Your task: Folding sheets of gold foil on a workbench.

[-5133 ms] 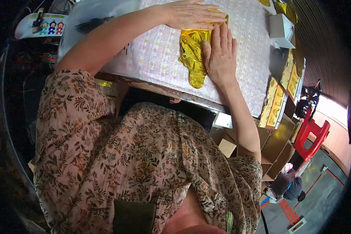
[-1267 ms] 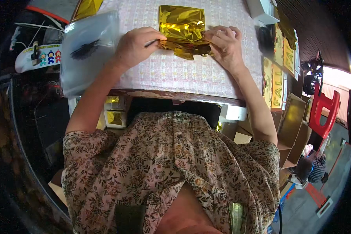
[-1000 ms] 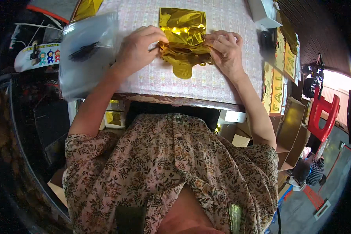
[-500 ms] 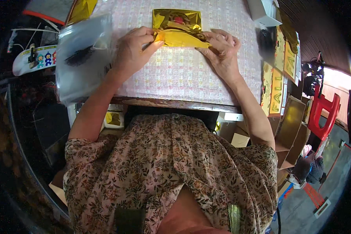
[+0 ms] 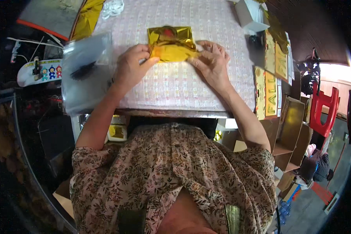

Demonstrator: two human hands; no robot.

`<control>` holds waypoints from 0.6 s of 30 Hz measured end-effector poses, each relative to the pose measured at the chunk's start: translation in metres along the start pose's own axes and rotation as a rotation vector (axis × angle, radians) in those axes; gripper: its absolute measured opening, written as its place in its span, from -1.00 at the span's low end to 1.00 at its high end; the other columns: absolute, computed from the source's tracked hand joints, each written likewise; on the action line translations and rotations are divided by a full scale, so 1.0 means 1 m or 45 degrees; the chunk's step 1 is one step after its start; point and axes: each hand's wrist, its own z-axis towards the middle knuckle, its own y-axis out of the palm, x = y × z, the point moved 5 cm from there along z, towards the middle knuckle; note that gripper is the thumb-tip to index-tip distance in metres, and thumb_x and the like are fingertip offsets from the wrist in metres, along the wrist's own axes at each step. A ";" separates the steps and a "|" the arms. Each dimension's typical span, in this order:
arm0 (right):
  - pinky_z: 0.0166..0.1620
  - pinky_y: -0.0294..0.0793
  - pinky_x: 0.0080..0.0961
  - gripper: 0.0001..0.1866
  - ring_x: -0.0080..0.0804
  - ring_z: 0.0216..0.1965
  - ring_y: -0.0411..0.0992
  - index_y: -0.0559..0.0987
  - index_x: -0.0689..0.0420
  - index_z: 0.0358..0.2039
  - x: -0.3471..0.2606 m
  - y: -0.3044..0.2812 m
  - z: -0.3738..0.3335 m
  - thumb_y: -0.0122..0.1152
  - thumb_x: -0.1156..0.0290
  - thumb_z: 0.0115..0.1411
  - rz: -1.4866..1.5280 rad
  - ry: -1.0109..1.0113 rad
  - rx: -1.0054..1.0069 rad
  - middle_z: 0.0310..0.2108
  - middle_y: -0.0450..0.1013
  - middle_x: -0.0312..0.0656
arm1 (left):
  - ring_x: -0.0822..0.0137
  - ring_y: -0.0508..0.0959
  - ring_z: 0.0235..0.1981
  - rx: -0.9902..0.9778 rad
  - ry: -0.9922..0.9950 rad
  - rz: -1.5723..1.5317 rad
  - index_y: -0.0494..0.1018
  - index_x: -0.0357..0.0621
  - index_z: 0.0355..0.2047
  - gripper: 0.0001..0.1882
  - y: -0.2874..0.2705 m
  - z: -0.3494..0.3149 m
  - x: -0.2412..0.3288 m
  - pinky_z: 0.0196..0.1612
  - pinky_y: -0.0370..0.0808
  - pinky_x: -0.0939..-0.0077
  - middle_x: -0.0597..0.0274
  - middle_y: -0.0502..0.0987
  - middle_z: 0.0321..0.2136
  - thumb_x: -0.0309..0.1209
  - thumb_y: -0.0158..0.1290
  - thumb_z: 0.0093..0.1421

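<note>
Midway between the left and right edges of the table, foil piece, with left hand at its near left corner and right hand at its near right corner. Along the left edge, toward the table's near left corner, plastic sheeting; behind that, by the same edge, foil sheet, with small bundle just to its right. Toward the back of the right edge, box, with cards before it; past that edge, cardboard carton and, farther right, plastic seat.
</note>
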 end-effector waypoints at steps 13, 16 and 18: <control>0.34 -0.16 -0.03 -0.87 -0.25 0.27 0.20 0.79 0.05 -0.33 0.005 0.012 0.007 0.40 0.31 0.20 0.023 0.116 0.109 0.18 0.49 -0.33 | 0.30 0.58 -0.24 -0.066 -0.272 -0.003 0.59 -0.42 -0.43 -0.66 0.009 0.009 -0.012 -0.16 0.47 0.45 0.14 0.58 -0.18 -0.30 0.28 0.27; 0.36 -0.17 -0.03 -0.87 -0.22 0.29 0.20 0.79 0.08 -0.34 0.005 0.015 0.008 0.37 0.33 0.20 0.008 0.097 0.131 0.18 0.49 -0.33 | 0.28 0.59 -0.22 -0.159 -0.300 0.058 0.61 -0.40 -0.43 -0.63 0.008 0.016 -0.013 -0.16 0.48 0.43 0.14 0.58 -0.15 -0.24 0.26 0.28; 0.31 -0.04 -0.08 -0.80 -0.16 0.27 0.24 0.74 0.17 -0.44 0.003 0.015 0.007 0.36 0.30 0.15 -0.048 0.083 0.201 0.15 0.50 -0.23 | 0.26 0.60 -0.21 -0.215 -0.294 0.115 0.62 -0.38 -0.45 -0.60 0.006 0.017 -0.009 -0.15 0.49 0.41 0.15 0.59 -0.14 -0.20 0.25 0.29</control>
